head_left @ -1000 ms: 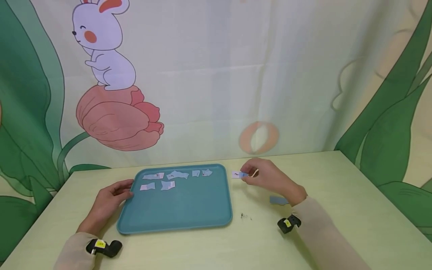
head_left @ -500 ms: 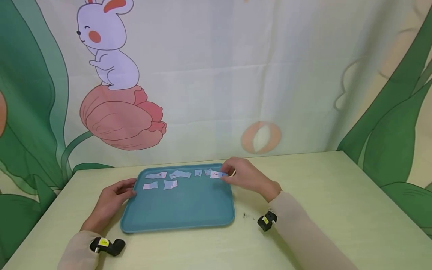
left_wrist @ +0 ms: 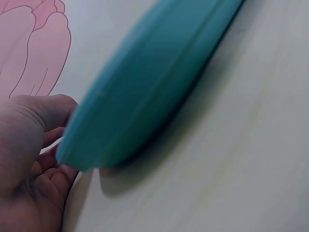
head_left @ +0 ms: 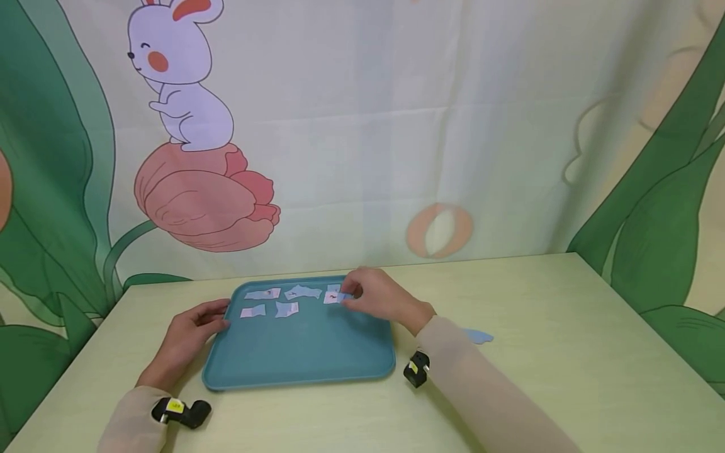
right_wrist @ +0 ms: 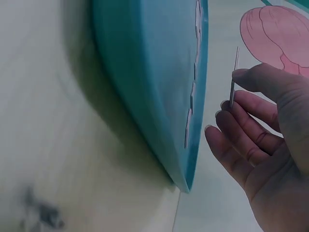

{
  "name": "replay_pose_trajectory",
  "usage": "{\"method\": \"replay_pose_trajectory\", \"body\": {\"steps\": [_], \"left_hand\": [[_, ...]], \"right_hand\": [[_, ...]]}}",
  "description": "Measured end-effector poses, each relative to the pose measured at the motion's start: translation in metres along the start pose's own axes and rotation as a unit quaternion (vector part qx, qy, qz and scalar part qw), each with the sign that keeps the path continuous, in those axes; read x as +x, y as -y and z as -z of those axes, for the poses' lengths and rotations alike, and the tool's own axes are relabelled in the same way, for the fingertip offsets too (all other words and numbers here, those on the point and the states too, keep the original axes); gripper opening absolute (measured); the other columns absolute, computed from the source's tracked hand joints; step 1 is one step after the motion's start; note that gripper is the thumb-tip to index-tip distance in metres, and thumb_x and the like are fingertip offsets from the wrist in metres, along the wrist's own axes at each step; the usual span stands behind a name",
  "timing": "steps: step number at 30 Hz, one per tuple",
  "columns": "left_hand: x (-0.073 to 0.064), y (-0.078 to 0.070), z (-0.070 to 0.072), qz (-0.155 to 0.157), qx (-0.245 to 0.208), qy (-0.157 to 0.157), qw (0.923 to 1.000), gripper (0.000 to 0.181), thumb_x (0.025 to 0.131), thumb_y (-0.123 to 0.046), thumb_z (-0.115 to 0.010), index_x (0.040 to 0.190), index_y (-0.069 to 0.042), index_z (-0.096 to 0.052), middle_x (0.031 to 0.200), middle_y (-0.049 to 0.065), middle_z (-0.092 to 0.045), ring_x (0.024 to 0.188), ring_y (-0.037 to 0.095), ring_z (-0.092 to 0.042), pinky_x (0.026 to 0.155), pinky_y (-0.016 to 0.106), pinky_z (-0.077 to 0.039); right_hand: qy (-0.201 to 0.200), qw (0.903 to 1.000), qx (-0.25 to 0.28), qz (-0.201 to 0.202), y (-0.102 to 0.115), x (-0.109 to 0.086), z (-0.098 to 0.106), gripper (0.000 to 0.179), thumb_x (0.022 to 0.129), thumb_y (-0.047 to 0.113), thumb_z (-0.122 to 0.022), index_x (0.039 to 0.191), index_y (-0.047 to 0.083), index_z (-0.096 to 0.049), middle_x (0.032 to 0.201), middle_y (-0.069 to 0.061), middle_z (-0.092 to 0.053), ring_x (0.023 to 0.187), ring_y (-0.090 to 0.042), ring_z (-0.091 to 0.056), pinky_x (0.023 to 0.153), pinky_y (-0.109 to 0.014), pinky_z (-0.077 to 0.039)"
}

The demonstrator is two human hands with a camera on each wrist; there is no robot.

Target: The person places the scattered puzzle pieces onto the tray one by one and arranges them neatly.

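Note:
My right hand point(head_left: 376, 297) pinches a small torn card piece point(head_left: 331, 297), white and blue with a dark mark, over the tray's back right part. In the right wrist view this piece point(right_wrist: 236, 60) stands edge-on between thumb and fingertips, above the tray surface. My left hand point(head_left: 189, 333) grips the left rim of the blue tray point(head_left: 300, 355), thumb and fingers at its edge. Several torn pieces lie at the back of the tray, among them a long one point(head_left: 262, 294), a jagged one point(head_left: 303, 292) and two in a second row, one pink-edged point(head_left: 252, 311).
On the table right of the tray lies another blue piece point(head_left: 479, 336), partly behind my right sleeve. Dark specks point(right_wrist: 43, 212) mark the tabletop by the tray. A printed curtain point(head_left: 340, 157) with a rabbit and flower hangs behind the table's back edge.
My right hand has carried the pinched card piece leftward, from the table beside the tray to over the tray's back right area. My left hand has stayed at the rim.

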State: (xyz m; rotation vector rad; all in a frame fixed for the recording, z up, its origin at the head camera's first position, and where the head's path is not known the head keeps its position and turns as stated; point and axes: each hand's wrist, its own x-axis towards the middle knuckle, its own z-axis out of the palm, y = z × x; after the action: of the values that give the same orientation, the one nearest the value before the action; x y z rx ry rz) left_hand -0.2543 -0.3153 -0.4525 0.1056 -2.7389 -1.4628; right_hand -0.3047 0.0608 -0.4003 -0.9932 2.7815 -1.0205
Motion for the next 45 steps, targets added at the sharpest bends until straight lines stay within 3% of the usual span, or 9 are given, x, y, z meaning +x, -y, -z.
{"method": "replay_pose_trajectory", "body": {"steps": [15, 25, 45], "left_hand": [[-0.001, -0.002, 0.000, -0.002, 0.001, 0.001, 1.0000, 0.052, 0.107, -0.010, -0.062, 0.156, 0.003, -0.049, 0.149, 0.027, -0.056, 0.129, 0.038, -0.057, 0.089, 0.013, -0.051], [-0.001, -0.002, 0.001, 0.002, 0.007, 0.001, 1.0000, 0.052, 0.108, -0.011, -0.062, 0.156, 0.003, -0.048, 0.150, 0.027, -0.055, 0.130, 0.039, -0.056, 0.096, 0.022, -0.055], [-0.001, 0.000, 0.001, 0.001, 0.007, 0.003, 1.0000, 0.053, 0.108, -0.012, -0.062, 0.156, 0.003, -0.047, 0.150, 0.028, -0.054, 0.130, 0.040, -0.055, 0.098, 0.025, -0.055]], "right_hand": [[0.031, 0.9988, -0.019, -0.032, 0.015, 0.019, -0.025, 0.017, 0.097, 0.013, -0.079, 0.112, 0.006, -0.076, 0.105, -0.004, -0.074, 0.098, -0.018, -0.067, 0.089, -0.031, -0.056], [0.039, 0.9979, -0.036, -0.037, 0.016, 0.027, -0.031, 0.018, 0.098, 0.012, -0.077, 0.114, 0.004, -0.076, 0.107, -0.007, -0.075, 0.098, -0.018, -0.067, 0.089, -0.031, -0.056], [0.021, 0.9929, -0.112, -0.032, 0.020, 0.026, -0.044, 0.018, 0.100, 0.016, -0.075, 0.115, 0.006, -0.078, 0.110, -0.005, -0.069, 0.101, -0.018, -0.067, 0.089, -0.032, -0.056]]}}
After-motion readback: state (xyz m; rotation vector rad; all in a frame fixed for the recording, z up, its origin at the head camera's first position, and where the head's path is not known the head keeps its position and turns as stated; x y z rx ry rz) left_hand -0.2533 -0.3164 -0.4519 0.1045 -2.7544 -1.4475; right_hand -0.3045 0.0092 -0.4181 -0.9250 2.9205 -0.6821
